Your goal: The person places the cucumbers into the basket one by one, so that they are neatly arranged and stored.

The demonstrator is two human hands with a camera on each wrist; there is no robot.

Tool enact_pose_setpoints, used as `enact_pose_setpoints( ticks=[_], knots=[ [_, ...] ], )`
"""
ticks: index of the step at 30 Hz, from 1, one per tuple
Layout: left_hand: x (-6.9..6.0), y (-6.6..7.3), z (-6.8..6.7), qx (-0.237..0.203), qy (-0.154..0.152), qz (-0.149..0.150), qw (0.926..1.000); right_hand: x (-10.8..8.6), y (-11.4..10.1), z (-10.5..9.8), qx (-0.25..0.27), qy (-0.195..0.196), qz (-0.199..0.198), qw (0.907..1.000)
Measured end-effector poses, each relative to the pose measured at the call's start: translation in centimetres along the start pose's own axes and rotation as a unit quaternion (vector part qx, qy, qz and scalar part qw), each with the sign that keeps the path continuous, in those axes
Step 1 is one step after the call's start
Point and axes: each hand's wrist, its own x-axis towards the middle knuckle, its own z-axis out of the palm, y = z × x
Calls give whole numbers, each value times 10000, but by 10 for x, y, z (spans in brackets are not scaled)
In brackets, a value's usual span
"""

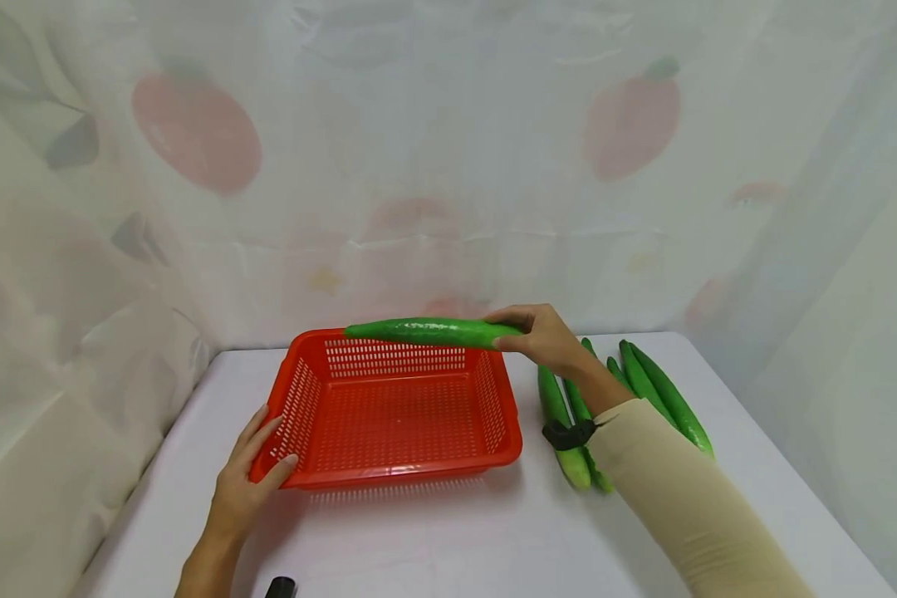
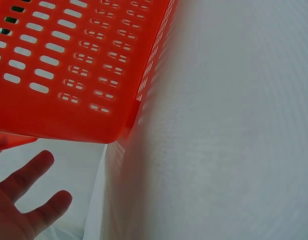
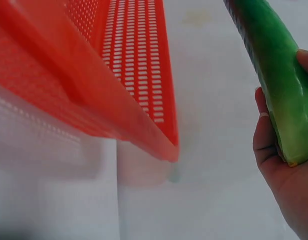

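My right hand [image 1: 541, 336] grips a long green cucumber [image 1: 426, 330] by its right end, thumb in front and fingers behind. The cucumber lies level above the back rim of a red plastic basket [image 1: 389, 480]. In the right wrist view, the paler end of the cucumber [image 3: 289, 125] sits against the palm. My left hand [image 1: 242, 482] is at the basket's front left corner, its fingers spread along the left side and the thumb by the front rim. From the left wrist view, two fairly straight fingers [image 2: 31, 172] show beside the basket [image 2: 68, 120]. No item shows inside the basket.
Several more cucumbers [image 1: 669, 394] lie on the white table [image 1: 433, 548] to the right, partly hidden by my right forearm. A small black object [image 1: 281, 587] shows at the bottom edge. A pale sheet with fruit prints [image 1: 448, 166] hangs behind the table.
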Motion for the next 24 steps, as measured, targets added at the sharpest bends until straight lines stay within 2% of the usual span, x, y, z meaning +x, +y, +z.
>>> enact_pose_setpoints(
  ticks=[7, 17, 24],
  knots=[
    [-2, 2, -1, -78, -75, -8, 9999, 17, 6, 17, 52, -123, 109, 9999],
    [-2, 3, -2, 10, -89, -41, 10000, 43, 7, 37, -212, -353, 466, 9981],
    [-3, 6, -1, -135, -77, -14, 9999, 51, 11, 51, -307, -455, 486, 9973]
  ],
)
